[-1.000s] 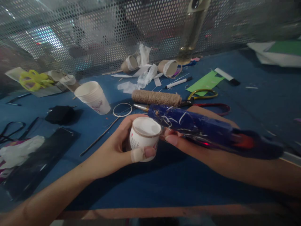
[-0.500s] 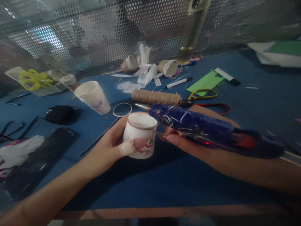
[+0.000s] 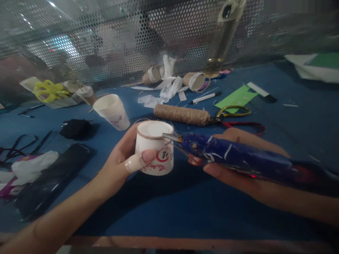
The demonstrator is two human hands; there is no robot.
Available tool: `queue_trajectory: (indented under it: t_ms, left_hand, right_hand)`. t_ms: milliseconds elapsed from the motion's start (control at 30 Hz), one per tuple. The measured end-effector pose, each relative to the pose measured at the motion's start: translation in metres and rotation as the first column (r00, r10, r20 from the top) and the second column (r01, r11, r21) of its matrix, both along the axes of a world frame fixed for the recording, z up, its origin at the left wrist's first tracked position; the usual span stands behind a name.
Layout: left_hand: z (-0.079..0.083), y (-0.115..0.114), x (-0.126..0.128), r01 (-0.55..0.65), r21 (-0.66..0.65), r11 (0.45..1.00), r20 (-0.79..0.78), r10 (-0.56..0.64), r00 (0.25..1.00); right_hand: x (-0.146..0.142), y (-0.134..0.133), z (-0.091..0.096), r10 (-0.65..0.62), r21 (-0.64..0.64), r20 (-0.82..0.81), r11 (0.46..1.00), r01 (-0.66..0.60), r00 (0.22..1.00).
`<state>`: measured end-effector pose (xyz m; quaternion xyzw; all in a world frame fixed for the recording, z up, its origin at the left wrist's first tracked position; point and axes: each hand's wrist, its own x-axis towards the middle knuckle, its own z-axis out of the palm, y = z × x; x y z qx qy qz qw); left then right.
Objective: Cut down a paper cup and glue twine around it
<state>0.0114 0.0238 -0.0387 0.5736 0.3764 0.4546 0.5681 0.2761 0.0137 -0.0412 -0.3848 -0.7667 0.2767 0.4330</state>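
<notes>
My left hand [image 3: 123, 160] is wrapped round a white paper cup [image 3: 155, 165] with red print, its thumb, in a pale bandage, pressed on the side. A strand of brown twine runs round the cup's upper edge. My right hand [image 3: 225, 169] grips a blue hot glue gun [image 3: 238, 151], which lies across that hand and hides part of it. The gun's metal nozzle [image 3: 172, 137] is at the right of the cup's upper edge, over the twine. Behind the cup lies a spool of twine [image 3: 181, 114].
Behind are stacked paper cups [image 3: 112, 111], scissors with yellow and red handles [image 3: 235, 111], green paper [image 3: 237, 98], a marker [image 3: 206, 97] and crumpled white scraps [image 3: 169, 88]. A clear bottle [image 3: 222, 38] stands by the perforated metal screen [image 3: 106, 42]. A black pouch [image 3: 50, 183] lies left.
The glue gun's nozzle has come down from above and behind the cup to its upper right edge. The cup is tilted differently, and the whole view has shifted slightly.
</notes>
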Motion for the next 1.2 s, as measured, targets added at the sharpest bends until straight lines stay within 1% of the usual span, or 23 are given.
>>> queue_trajectory:
  t_ms: [67, 133, 233, 267, 400, 500, 600, 700, 767, 833, 900, 1067, 1200]
  left_hand:
    - [0.002, -0.001, -0.001, 0.011, 0.015, 1.000, 0.012, -0.011, 1.000]
    - [0.002, -0.002, -0.003, 0.026, 0.056, 0.998, 0.036, -0.028, 0.999]
    - [0.000, -0.003, -0.008, 0.046, 0.095, 0.994, 0.057, -0.052, 0.997]
    - [0.000, -0.003, -0.010, 0.055, 0.100, 0.994, 0.056, -0.061, 0.997]
    - [-0.001, -0.003, -0.017, 0.100, 0.104, 0.990, 0.036, -0.104, 0.994]
    - [0.000, -0.003, -0.019, 0.102, 0.096, 0.990, 0.024, -0.105, 0.994]
    - [0.001, -0.003, -0.017, 0.091, 0.086, 0.992, 0.013, -0.093, 0.996]
    - [-0.001, -0.004, -0.015, 0.063, 0.079, 0.995, 0.012, -0.064, 0.998]
    - [-0.003, -0.004, -0.015, 0.053, 0.090, 0.995, 0.019, -0.055, 0.998]
    - [-0.004, -0.003, -0.014, 0.056, 0.117, 0.992, 0.025, -0.060, 0.998]
    - [-0.005, -0.003, -0.014, 0.055, 0.131, 0.990, 0.015, -0.058, 0.998]
    - [0.001, -0.005, -0.012, 0.024, 0.091, 0.996, -0.035, -0.021, 0.999]
    - [0.004, -0.006, -0.011, 0.000, 0.090, 0.996, -0.053, 0.004, 0.999]
  right_hand:
    - [0.001, 0.002, 0.002, 0.076, 0.043, -0.002, 0.996, -0.076, 0.997]
    - [0.003, 0.005, 0.004, 0.120, 0.077, 0.023, 0.990, -0.121, 0.993]
    - [0.004, 0.008, 0.006, 0.104, 0.115, 0.020, 0.988, -0.106, 0.994]
    - [0.004, 0.008, 0.006, 0.111, 0.120, 0.007, 0.987, -0.111, 0.994]
    - [0.007, 0.011, 0.008, 0.240, 0.142, -0.031, 0.962, -0.234, 0.970]
    - [0.010, 0.013, 0.010, 0.269, 0.131, 0.002, 0.955, -0.267, 0.963]
    - [0.013, 0.013, 0.009, 0.247, 0.125, 0.061, 0.959, -0.253, 0.967]
    - [0.013, 0.011, 0.007, 0.154, 0.216, 0.101, 0.961, -0.173, 0.983]
    - [0.012, 0.009, 0.006, 0.091, 0.243, 0.117, 0.963, -0.118, 0.989]
    - [0.011, 0.006, 0.008, 0.057, 0.228, 0.136, 0.970, -0.087, 0.989]
    - [0.011, 0.003, 0.009, 0.054, 0.219, 0.166, 0.971, -0.091, 0.985]
    - [0.009, -0.001, 0.010, -0.008, 0.247, 0.193, 0.968, -0.040, 0.981]
    - [0.006, -0.006, 0.006, -0.117, 0.248, 0.213, 0.967, 0.062, 0.970]
